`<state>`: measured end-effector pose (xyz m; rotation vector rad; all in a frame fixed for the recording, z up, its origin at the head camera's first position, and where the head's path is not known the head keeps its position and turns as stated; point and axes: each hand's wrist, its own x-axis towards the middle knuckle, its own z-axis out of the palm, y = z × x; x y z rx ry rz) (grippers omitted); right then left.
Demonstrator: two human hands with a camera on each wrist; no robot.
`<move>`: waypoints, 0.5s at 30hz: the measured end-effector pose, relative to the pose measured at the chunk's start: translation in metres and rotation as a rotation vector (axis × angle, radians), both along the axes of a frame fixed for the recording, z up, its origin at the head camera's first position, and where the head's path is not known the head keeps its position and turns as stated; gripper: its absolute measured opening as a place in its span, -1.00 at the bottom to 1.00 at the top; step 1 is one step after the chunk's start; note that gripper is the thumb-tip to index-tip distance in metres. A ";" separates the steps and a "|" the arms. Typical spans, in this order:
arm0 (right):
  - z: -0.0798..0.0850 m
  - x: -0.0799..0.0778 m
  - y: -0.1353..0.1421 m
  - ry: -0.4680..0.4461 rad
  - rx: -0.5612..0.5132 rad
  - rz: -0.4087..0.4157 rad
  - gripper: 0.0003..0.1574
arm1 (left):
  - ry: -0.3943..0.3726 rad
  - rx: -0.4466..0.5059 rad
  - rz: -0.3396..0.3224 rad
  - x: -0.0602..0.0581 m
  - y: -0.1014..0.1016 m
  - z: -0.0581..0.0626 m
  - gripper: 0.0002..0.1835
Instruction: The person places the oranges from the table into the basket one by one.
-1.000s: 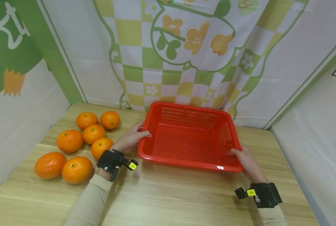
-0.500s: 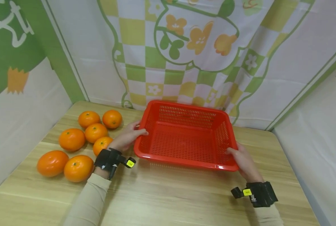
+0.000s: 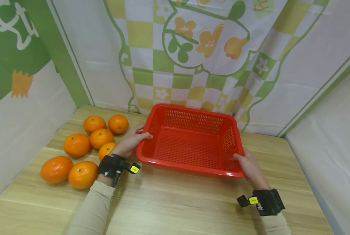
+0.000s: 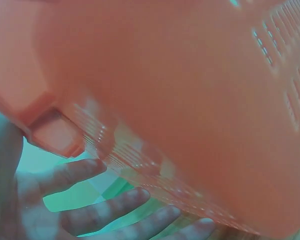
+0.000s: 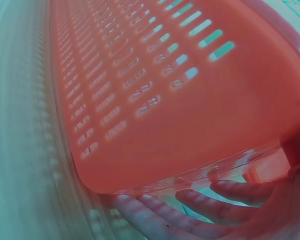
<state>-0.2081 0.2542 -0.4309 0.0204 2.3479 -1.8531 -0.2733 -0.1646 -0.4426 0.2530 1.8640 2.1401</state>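
A red plastic basket with slotted walls and nothing in it is held between both hands at the back middle of the table. My left hand grips its left end, thumb over the rim and fingers spread along the outer wall, as the left wrist view shows. At the opposite end my right hand holds the rim the same way, its thumb inside. In the right wrist view the right fingers lie along the slotted end wall, and the basket's lower edge runs close over the table.
Several orange mandarins lie left of the basket, among them a large mandarin near the left wrist and a smaller mandarin at the back. A patterned curtain hangs right behind the basket. The wooden table stretches toward the front.
Both hands and the basket have shifted slightly left, toward the mandarins. The head view has also turned a little. The grip on the basket stays the same.
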 end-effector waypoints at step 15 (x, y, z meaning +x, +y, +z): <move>-0.001 -0.001 -0.009 0.016 0.044 -0.008 -0.47 | 0.007 0.001 0.013 0.002 -0.010 0.002 -0.39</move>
